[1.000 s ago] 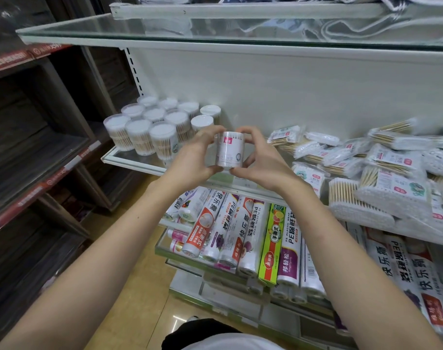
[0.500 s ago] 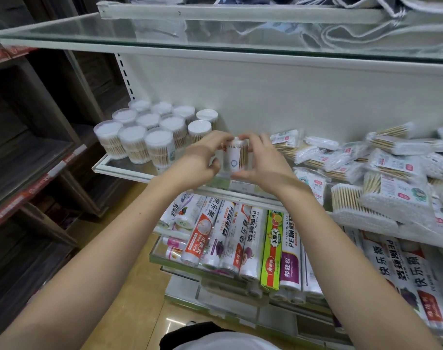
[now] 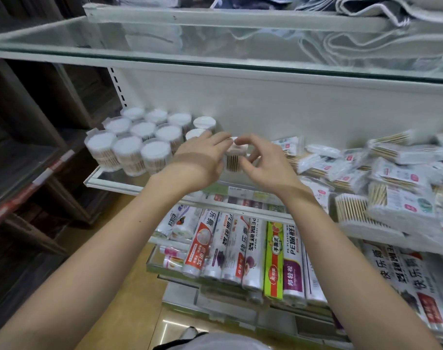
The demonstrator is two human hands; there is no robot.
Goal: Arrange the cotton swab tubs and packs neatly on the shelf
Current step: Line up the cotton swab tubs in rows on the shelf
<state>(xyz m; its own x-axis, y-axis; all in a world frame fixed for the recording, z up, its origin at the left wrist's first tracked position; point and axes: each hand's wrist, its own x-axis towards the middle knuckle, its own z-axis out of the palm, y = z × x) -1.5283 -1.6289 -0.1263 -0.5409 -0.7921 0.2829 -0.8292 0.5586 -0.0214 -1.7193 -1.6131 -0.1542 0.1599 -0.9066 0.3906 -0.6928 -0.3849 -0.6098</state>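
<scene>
- while the small tub [image 3: 234, 157] sits between both hands on the glass shelf [image 3: 106, 178], just right of the block of tubs [image 3: 139, 140], the step in hand looks like setting it down in line with them.
- the left hand [image 3: 200, 160] curls round the tub's left side, fingers reaching over toward the lid; it appears to grip the tub.
- the right hand [image 3: 263, 160] has thumb and forefinger pinching at the lid's right edge, the other fingers loosely bent beside the tub.
- whether the tub's base already rests on the glass i cannot tell, as the left hand covers its lower part.
- to do this well, i would lower it straight and upright, so it does not tip on the smooth glass.
- slide it left until it sits just beside the nearest white-lidded tub [image 3: 196, 134], matching the rows rather than leaving a stray gap.
- let go one hand at a time, the steadier grip last, since the lid pinch alone could tilt it.
- mind the loose packs [image 3: 392, 178] heaped well to the right; some lie near the right wrist, and a wide elbow could drag them off.
- the packs look unsorted, so much of the task likely remains.
</scene>
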